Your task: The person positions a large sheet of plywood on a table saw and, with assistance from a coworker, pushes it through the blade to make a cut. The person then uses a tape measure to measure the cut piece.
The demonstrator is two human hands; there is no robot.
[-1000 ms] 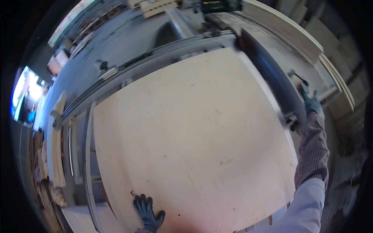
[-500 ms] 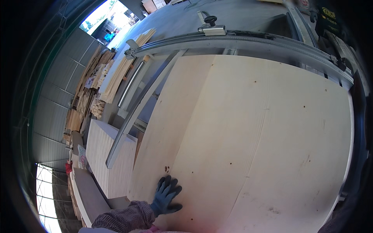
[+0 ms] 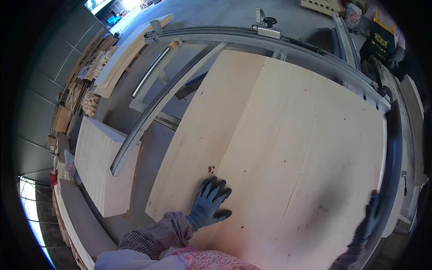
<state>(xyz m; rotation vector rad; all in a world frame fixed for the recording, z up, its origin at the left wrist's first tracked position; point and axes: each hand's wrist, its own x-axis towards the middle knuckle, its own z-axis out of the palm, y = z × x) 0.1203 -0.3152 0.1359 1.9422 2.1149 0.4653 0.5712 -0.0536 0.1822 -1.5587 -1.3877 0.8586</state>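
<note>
A large pale wooden panel [image 3: 279,135] lies across a metal frame in front of me, with a few dark knots in its face. My left hand [image 3: 208,204], in a blue-grey glove with dark fingertips, rests flat on its near left part, fingers spread, just below a cluster of brown spots. At the near right edge of the panel is my right hand [image 3: 370,216], gloved alike. It is seen from the side, its fingers stretched out along that edge, with nothing visible in them.
A metal rail [image 3: 216,35] with a black-knobbed clamp [image 3: 268,28] runs along the far side. A slanted metal arm [image 3: 157,112] stands left, beside a stack of pale boards [image 3: 105,166]. Timber piles [image 3: 130,51] line the left wall. Another person in a dark apron [image 3: 380,42] stands far right.
My right hand has come into view at the panel's right edge. My left hand stays flat below the brown spots, while the view has shifted and shows more of the other person.
</note>
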